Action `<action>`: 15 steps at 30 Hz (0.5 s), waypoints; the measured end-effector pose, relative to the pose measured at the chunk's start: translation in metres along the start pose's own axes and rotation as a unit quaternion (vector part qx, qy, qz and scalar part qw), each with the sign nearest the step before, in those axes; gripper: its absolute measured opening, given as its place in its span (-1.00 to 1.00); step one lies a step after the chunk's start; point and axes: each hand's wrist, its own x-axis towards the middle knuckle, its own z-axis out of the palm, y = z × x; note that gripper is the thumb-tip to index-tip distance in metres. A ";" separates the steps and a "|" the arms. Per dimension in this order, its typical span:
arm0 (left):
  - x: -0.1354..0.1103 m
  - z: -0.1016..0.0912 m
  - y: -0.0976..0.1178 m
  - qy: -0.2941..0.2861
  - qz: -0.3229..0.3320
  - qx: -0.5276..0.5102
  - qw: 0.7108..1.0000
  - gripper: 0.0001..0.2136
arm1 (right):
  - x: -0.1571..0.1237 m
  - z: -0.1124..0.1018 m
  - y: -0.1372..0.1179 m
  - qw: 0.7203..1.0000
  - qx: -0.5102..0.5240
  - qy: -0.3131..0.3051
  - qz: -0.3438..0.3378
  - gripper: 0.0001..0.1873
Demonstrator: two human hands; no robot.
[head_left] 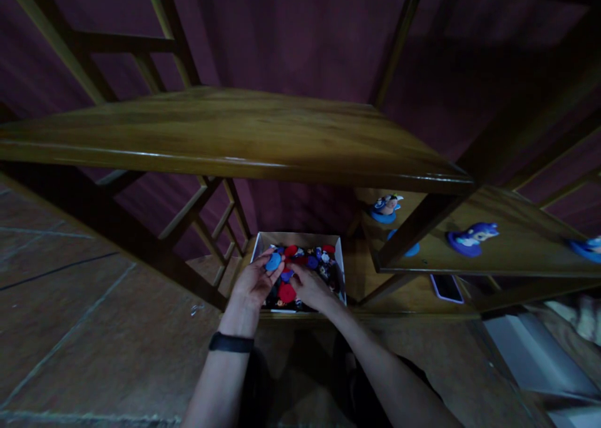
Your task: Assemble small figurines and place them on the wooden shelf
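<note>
A white cardboard box (339, 266) sits on the lowest wooden shelf, filled with several small red and blue toy figures and round bases. My left hand (251, 283) is over the box's left side with its fingers closed on a blue round piece (273, 262). My right hand (310, 287) reaches into the box's middle, fingers curled among the pieces beside a red round piece (287, 292); what they grip is hidden. A black band is on my left wrist.
A broad wooden shelf board (225, 134) juts out overhead. On the right middle shelf (516, 246) stand blue figures on round bases (471, 238), (385, 207). A phone (447, 288) lies on the bottom shelf at the right. Reddish tiled floor lies to the left.
</note>
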 end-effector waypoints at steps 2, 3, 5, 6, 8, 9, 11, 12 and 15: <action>-0.001 0.001 0.000 0.010 -0.005 -0.006 1.000 -0.82 | 0.002 -0.006 0.006 0.999 -0.036 0.023 0.029 -0.60; -0.002 0.002 0.000 0.014 -0.006 -0.010 1.000 -0.82 | 0.002 -0.010 0.012 0.995 -0.068 0.046 0.060 -0.59; -0.004 0.003 0.000 0.017 -0.008 -0.019 1.000 -0.81 | 0.004 -0.017 0.027 0.978 -0.139 0.099 0.117 -0.55; -0.005 0.004 0.000 0.017 -0.009 -0.023 1.000 -0.81 | 0.005 -0.019 0.034 0.969 -0.168 0.109 0.145 -0.55; -0.005 0.004 0.000 0.016 -0.011 -0.026 0.999 -0.82 | 0.006 -0.021 0.045 0.959 -0.201 0.100 0.171 -0.54; -0.005 0.005 0.000 0.016 -0.012 -0.025 0.999 -0.82 | 0.006 -0.021 0.048 0.958 -0.210 0.092 0.170 -0.54; -0.005 0.004 0.000 0.017 -0.011 -0.023 1.000 -0.83 | 0.008 -0.019 0.050 0.957 -0.218 0.084 0.171 -0.53; -0.005 0.004 0.000 0.017 -0.010 -0.023 1.000 -0.83 | 0.008 -0.018 0.049 0.956 -0.218 0.085 0.178 -0.54; -0.006 0.003 0.000 0.019 -0.016 -0.026 0.999 -0.83 | 0.009 -0.017 0.043 0.950 -0.211 0.088 0.211 -0.57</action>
